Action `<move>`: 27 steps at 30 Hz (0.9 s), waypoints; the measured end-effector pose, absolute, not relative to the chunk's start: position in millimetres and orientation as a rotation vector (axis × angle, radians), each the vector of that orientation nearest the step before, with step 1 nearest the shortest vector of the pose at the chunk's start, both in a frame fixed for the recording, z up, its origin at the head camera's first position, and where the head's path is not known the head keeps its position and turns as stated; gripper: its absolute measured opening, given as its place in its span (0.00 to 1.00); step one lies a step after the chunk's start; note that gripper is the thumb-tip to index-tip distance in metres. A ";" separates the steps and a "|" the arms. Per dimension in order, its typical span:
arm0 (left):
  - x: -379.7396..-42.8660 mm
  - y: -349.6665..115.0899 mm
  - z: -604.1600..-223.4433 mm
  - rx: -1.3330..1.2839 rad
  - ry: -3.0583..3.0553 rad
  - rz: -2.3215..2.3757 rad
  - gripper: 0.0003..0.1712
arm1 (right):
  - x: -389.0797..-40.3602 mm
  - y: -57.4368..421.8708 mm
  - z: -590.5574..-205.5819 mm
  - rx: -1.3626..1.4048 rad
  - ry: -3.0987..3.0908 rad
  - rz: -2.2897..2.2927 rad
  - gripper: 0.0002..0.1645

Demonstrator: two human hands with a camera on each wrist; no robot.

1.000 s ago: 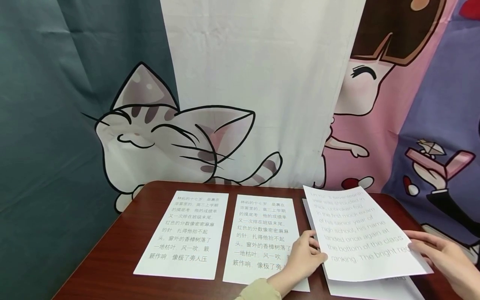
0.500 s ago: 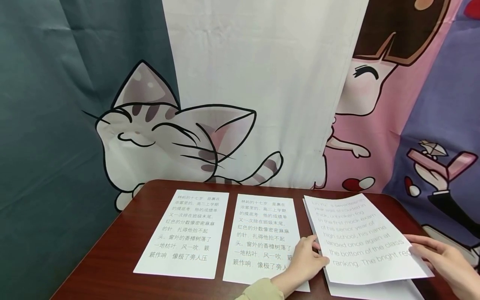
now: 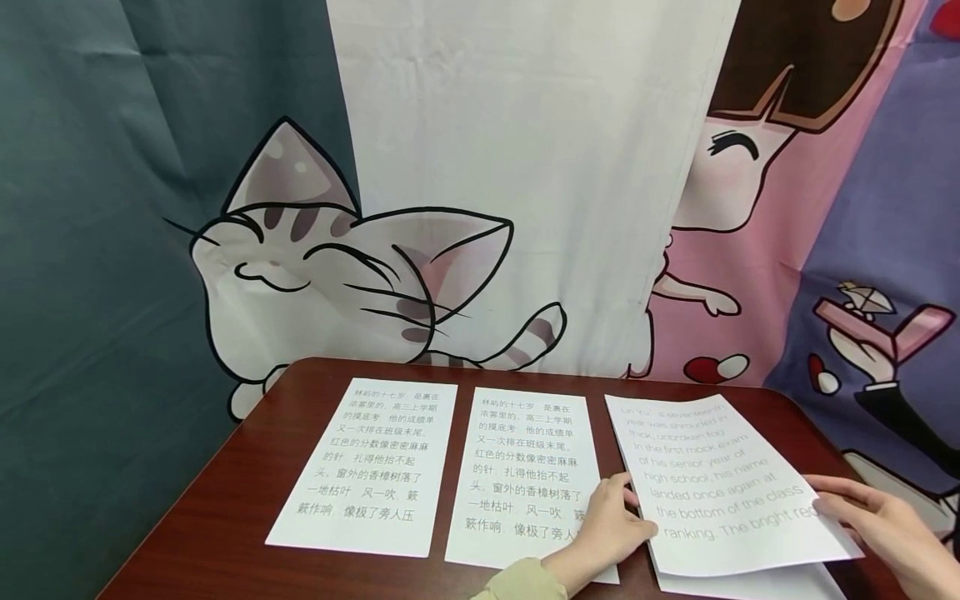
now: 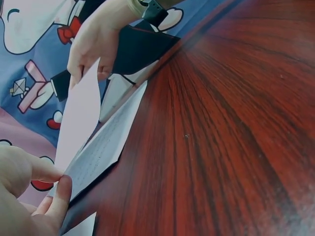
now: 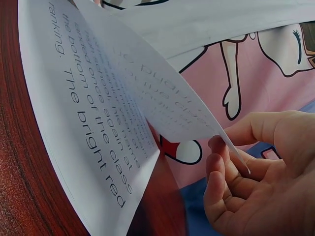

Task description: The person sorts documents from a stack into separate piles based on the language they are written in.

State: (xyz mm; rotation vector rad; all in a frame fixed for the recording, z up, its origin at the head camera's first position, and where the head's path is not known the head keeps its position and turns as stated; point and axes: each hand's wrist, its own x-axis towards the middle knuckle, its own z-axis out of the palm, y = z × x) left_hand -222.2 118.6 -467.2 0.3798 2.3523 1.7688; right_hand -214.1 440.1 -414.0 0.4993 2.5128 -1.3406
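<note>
At the right of the head view, a white sheet of paper (image 3: 712, 492) printed with English text lies over a stack of paper (image 3: 780, 582), its near right part lifted and bowed. My left hand (image 3: 611, 521) pinches the left edge of the sheets between thumb and fingers; how many it holds I cannot tell. My right hand (image 3: 885, 521) pinches the right edge of the top sheet. In the right wrist view the right hand (image 5: 266, 172) holds this raised corner above another printed sheet (image 5: 93, 128). From the left wrist view, the left hand (image 4: 37, 191) grips the papers' edge.
Two sheets with Chinese text, one on the left (image 3: 367, 467) and one in the middle (image 3: 517, 475), lie flat on the dark red wooden table (image 3: 217, 500). The left forearm crosses the middle sheet's lower corner. Behind the table hangs a cartoon-printed curtain (image 3: 525, 167).
The top sheet has come down, its far edge lowering onto the stack and lining up with it. Both hands keep their grip and sink slightly.
</note>
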 end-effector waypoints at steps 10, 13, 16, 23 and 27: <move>-223.0 118.1 -469.2 0.440 2.416 1.681 0.38 | -211.8 435.6 -413.2 0.458 2.554 -1.274 0.41; -222.2 118.1 -468.0 0.441 2.444 1.654 0.37 | -211.1 435.0 -414.0 0.469 2.544 -1.272 0.42; -221.9 118.0 -467.2 0.440 2.469 1.629 0.35 | -210.8 435.0 -416.3 0.479 2.544 -1.264 0.41; -222.9 119.0 -467.6 0.454 2.464 1.607 0.30 | -210.1 436.9 -420.1 0.479 2.522 -1.277 0.41; -223.8 118.4 -466.7 0.483 2.492 1.575 0.18 | -210.4 438.0 -421.7 0.488 2.538 -1.257 0.40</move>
